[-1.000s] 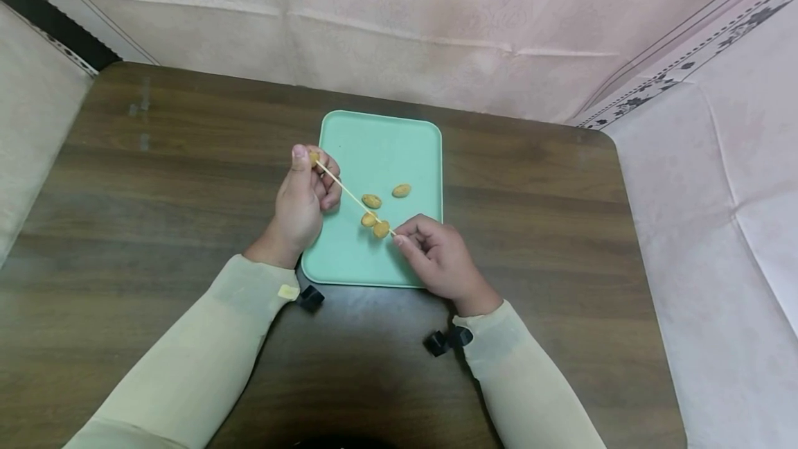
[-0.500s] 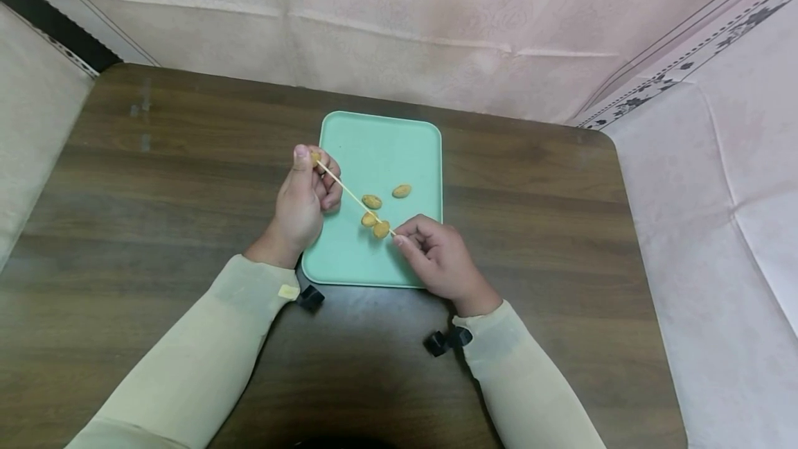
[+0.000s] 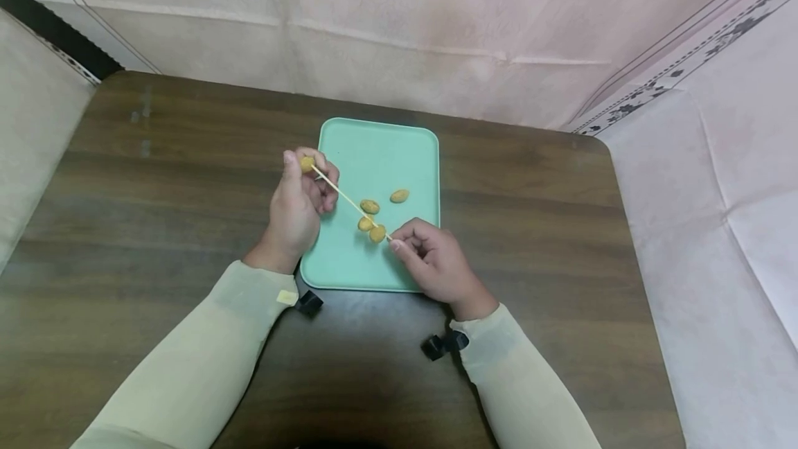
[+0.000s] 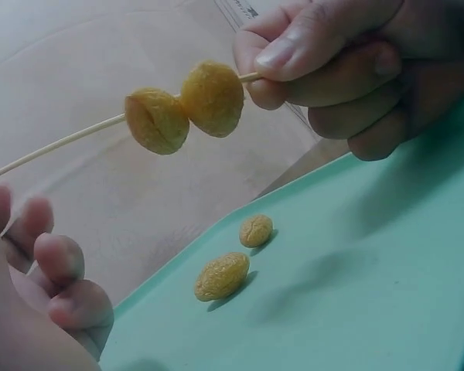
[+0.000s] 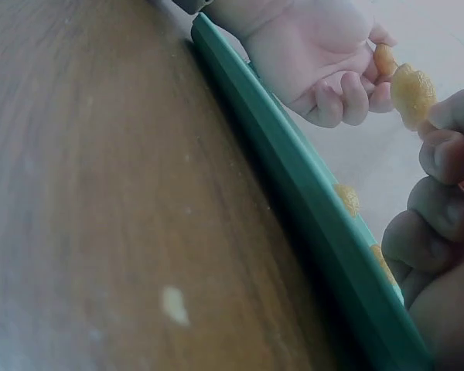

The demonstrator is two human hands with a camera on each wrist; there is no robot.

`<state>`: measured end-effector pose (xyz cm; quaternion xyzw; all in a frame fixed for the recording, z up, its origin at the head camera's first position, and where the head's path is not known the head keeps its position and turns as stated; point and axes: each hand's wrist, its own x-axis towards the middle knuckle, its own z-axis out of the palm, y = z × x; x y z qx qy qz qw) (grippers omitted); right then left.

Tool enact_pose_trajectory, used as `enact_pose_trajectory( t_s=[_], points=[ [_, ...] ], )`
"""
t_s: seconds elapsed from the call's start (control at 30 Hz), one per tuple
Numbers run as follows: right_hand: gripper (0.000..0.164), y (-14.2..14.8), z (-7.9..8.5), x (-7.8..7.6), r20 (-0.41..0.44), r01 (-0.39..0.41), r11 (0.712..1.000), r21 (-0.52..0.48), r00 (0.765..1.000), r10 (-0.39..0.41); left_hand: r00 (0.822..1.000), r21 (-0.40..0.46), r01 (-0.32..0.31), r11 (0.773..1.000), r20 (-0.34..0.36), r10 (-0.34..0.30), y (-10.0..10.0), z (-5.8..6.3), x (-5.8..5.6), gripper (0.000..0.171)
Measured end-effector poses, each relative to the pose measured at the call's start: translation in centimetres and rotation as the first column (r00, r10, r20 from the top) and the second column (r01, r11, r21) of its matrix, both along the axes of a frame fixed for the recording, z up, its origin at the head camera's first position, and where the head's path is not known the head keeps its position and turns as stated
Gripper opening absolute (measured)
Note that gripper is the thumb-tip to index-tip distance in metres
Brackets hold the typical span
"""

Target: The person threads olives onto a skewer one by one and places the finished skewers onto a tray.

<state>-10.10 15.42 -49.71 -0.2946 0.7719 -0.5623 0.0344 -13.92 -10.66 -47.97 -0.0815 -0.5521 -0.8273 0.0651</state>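
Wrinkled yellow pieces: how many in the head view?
5: two threaded pieces on the skewer near the right hand, two loose pieces on the green tray, one piece pinched by the left hand. Hands could hide more.

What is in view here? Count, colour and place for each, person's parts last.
table: 1, brown, beneath tray
tray: 1, mint green, on table
loose pieces: 2, yellow-brown, on tray
skewer: 1, pale, slanted over tray
threaded pieces: 2, yellow, near skewer's lower end
held piece: 1, yellow, at skewer's upper end
coverings: count unclear, pale, behind and beside table
strip: 1, black, upper left
sleeves: 2, cream, on arms
patch: 1, yellow, on left sleeve
devices: 2, black, by sleeve ends
left hand: 1, bare, pinching held piece
right hand: 1, bare, pinching skewer
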Motion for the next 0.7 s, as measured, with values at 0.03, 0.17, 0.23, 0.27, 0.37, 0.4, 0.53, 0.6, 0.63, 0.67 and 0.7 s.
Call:
enact_pose_trajectory(
  t_s=[0.03, 0.17, 0.23, 0.27, 0.37, 0.4, 0.53, 0.6, 0.63, 0.67, 0.7],
  points=[
    [0.005, -0.01, -0.02, 0.02, 0.001, -0.002, 1.000, 0.001, 1.000, 0.002, 1.000, -0.014, -0.009, 1.000, -0.007, 0.009, 0.03, -0.03, 0.06, 0.057],
    [0.006, 0.03, -0.06, 0.10, 0.010, -0.004, 1.000, -0.002, 1.000, 0.004, 1.000, -0.042, -0.013, 0.999, -0.029, 0.012, 0.22, -0.19, 0.26, 0.054],
    [0.008, 0.11, -0.13, 0.06, 0.016, -0.002, 1.000, -0.011, 1.000, 0.003, 1.000, -0.040, 0.002, 0.999, -0.019, -0.003, 0.27, -0.25, 0.33, 0.054],
    [0.008, 0.15, -0.11, 0.04, 0.021, -0.003, 1.000, -0.019, 1.000, 0.003, 1.000, -0.036, 0.014, 0.999, -0.007, -0.014, 0.28, -0.27, 0.33, 0.053],
    [0.005, 0.27, -0.15, -0.07, 0.028, -0.005, 0.999, -0.037, 1.000, 0.006, 0.999, -0.034, 0.039, 0.999, 0.022, -0.038, 0.23, -0.29, 0.30, 0.053],
    [0.006, 0.30, -0.15, -0.10, 0.028, -0.008, 0.999, -0.041, 1.000, 0.009, 0.998, -0.031, 0.048, 0.998, 0.030, -0.047, 0.22, -0.27, 0.28, 0.053],
    [0.012, 0.34, -0.14, -0.19, 0.018, -0.011, 0.999, -0.038, 1.000, 0.012, 0.996, -0.028, 0.071, 0.997, 0.047, -0.069, 0.16, -0.22, 0.21, 0.052],
    [0.008, 0.34, -0.18, -0.20, 0.012, -0.015, 0.999, -0.032, 1.000, 0.016, 0.996, -0.023, 0.075, 0.997, 0.057, -0.074, 0.15, -0.23, 0.16, 0.051],
    [0.005, 0.34, -0.17, -0.19, 0.009, -0.016, 0.999, -0.028, 1.000, 0.017, 0.995, -0.020, 0.077, 0.997, 0.062, -0.075, 0.16, -0.23, 0.14, 0.051],
    [0.005, 0.34, -0.17, -0.20, 0.007, -0.018, 1.000, -0.024, 1.000, 0.018, 0.995, -0.019, 0.078, 0.997, 0.066, -0.076, 0.17, -0.23, 0.12, 0.051],
    [0.005, 0.34, -0.18, -0.21, 0.006, -0.020, 1.000, -0.020, 1.000, 0.020, 0.995, -0.018, 0.078, 0.997, 0.070, -0.076, 0.18, -0.24, 0.10, 0.052]
  ],
)
